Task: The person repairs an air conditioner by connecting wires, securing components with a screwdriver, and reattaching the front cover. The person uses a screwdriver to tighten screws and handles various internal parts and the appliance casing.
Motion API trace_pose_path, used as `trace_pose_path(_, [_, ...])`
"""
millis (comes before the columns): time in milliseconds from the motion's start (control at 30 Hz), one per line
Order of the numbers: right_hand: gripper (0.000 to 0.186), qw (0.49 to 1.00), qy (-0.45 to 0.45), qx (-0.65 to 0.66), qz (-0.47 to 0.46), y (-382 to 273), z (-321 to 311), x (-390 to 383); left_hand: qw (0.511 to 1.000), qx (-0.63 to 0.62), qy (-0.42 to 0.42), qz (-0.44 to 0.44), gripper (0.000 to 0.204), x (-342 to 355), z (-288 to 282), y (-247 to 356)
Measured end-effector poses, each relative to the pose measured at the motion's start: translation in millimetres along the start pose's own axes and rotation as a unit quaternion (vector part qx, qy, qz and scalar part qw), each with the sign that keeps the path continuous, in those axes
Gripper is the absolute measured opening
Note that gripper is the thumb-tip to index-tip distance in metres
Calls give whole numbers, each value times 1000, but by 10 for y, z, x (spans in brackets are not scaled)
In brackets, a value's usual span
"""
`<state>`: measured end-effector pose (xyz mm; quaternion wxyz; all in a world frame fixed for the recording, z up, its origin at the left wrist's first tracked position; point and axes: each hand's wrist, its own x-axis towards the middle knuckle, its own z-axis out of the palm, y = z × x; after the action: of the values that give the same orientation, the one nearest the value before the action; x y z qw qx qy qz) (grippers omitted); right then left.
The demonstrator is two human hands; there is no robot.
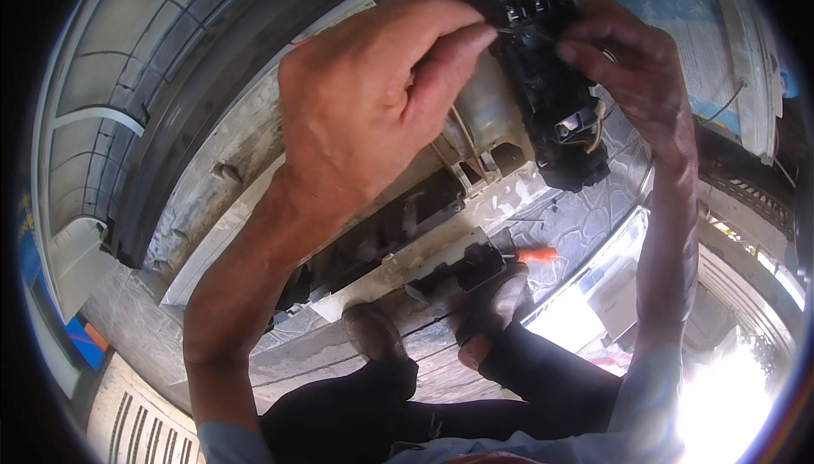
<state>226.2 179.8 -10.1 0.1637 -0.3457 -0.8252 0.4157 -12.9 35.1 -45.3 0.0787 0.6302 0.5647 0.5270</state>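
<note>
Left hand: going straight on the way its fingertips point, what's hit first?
Likely the black housing, just ahead of the left hand. Depth is unclear; if it passed above that, the right hand lies opposite.

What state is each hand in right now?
Left hand: closed, fingers pinched by the black unit; whether they hold anything can't be told.
Right hand: fingers curled near that unit; open or closed can't be told.

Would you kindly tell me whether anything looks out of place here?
An orange-handled tool lies beside the right foot; it looks out of place there because it might be stepped on.
</note>
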Motion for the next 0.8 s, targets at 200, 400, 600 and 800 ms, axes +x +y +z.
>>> trace_pose_path(200, [11, 999, -31, 12, 19, 13, -40, -16, 996, 4, -93, 3, 12, -157, -6, 4])
trace_pose_path(400, [16, 994, -32, 85, 65, 93, -84, -63, 982, 56, -179, -30, 20, -155, -9, 70])
trace_pose_path(600, [36, 986, 51, 126, 98, 39, -207, -255, 981, 6, -191, -24, 28, -183, -41, 134])
trace_pose_path(800, [39, 978, 37, 147, 145, -138, -145, -409, 970, -50, -149, -185, 22, -140, -90, 208])
